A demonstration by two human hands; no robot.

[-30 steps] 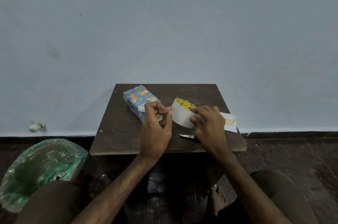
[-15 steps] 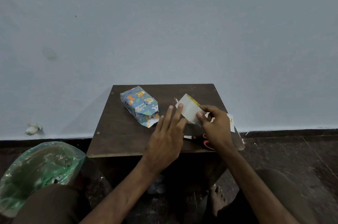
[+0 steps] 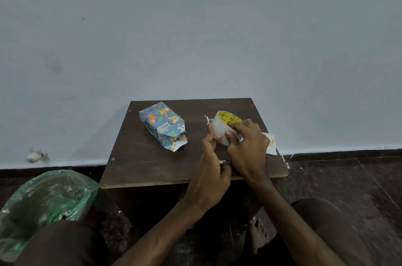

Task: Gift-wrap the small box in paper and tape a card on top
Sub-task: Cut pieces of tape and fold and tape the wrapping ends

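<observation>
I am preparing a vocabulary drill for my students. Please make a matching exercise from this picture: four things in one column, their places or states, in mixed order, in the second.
1 wrapped box
2 tape roll
3 card
4 green bag

A below, left of the table
B gripped by the right hand
C lying on the table, near end unsealed
D at the table's right edge, partly behind the right hand

Pairs: 1-C, 2-B, 3-D, 4-A

Green-bagged bin (image 3: 43,204) left of table (image 3: 141,163); whitish lump (image 3: 36,154), maybe paper.
</observation>
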